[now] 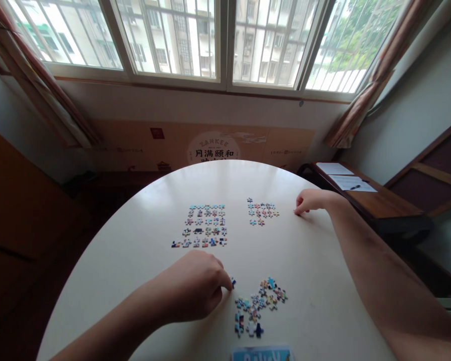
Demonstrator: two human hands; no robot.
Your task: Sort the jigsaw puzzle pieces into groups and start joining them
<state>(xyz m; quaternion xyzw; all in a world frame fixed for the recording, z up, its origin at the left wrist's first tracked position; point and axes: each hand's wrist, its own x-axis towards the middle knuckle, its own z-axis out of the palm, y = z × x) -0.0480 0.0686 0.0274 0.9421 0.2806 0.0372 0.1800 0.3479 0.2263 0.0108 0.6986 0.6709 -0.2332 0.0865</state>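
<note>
Touching dark puzzle piece with left hand, lower centre; cannot tell if clamped. Pinching small piece in right hand, right of centre. Around: puzzle rows and smaller cluster, centre; loose pieces and blue box or card, bottom.

Left hand, curled, index finger pointing toward three o'clock; right hand at one o'clock, fingertips pinched.

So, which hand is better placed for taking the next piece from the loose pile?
Probably left: the left hand is beside the loose pile, while the right hand is farther away, seemingly pinching a piece.
</note>
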